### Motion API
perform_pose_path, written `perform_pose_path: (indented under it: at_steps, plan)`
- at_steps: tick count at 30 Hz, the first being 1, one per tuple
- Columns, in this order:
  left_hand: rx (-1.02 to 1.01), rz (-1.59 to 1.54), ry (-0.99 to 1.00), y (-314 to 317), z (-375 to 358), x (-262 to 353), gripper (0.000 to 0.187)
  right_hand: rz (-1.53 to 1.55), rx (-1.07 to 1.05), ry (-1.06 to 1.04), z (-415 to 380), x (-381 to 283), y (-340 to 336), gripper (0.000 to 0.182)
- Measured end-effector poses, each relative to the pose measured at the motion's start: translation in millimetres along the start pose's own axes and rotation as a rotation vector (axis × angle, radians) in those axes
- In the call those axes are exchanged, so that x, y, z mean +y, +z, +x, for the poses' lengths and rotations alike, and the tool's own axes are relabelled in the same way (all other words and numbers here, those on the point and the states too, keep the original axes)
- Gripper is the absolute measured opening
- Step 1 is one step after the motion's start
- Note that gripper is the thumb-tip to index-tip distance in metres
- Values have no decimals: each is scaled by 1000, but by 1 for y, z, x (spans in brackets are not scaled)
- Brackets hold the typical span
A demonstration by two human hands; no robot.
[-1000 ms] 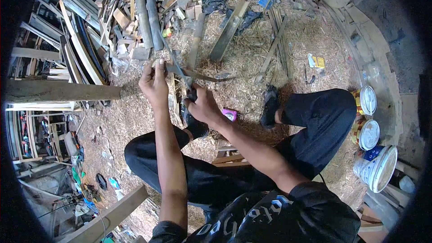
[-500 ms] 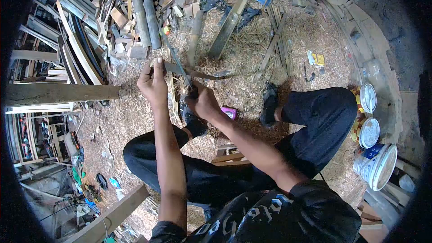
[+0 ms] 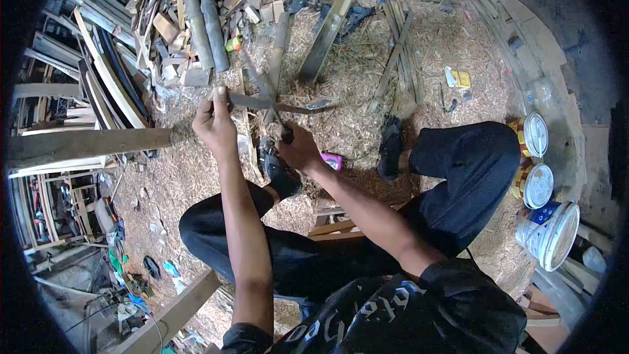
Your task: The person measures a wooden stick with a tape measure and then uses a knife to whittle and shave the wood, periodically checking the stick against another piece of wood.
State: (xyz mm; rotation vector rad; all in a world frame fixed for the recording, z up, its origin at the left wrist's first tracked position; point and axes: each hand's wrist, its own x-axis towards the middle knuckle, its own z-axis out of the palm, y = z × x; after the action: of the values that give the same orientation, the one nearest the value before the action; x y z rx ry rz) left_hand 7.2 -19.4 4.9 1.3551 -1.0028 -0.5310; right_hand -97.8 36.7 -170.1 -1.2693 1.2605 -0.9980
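My left hand (image 3: 218, 124) is closed around the left end of a long flat metal blade (image 3: 246, 101), with the thumb pointing up along it. Roughly level, the blade stretches right over the shavings to a dark, narrower end. In my right hand (image 3: 300, 147) is the dark handle of a file (image 3: 260, 80). The file's slim shaft slants up and left, crosses the blade near its middle, and looks smeared by motion. A pink tape measure (image 3: 332, 160) lies on the floor just right of my right hand, near my shoe (image 3: 282, 176).
Wood offcuts (image 3: 242, 0) are heaped at the top, beside loose planks (image 3: 327, 36). A thick beam (image 3: 92, 147) juts in from the left. Lidded buckets (image 3: 538, 185) stand along the right side. Wood shavings (image 3: 341, 131) cover the floor around my feet.
The file has shifted a little across the blade, and its shaft is now blurred. Both hands have moved slightly; the left sits a bit lower and further left.
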Motion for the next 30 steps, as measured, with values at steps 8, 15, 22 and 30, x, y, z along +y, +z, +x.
perform_pose_path:
  at_steps: [8,15,22,30]
  plan:
    - [-12,114,43,5,0,2,18,-320,-29,342,-9,75,-37,24]
    - [-21,184,82,0,10,-13,27,-152,80,-73,-2,11,-26,35]
    - [13,145,57,-6,12,-9,25,-275,-140,416,3,132,-47,27]
    - [41,94,26,-2,12,-16,25,-239,-35,201,4,74,-33,30]
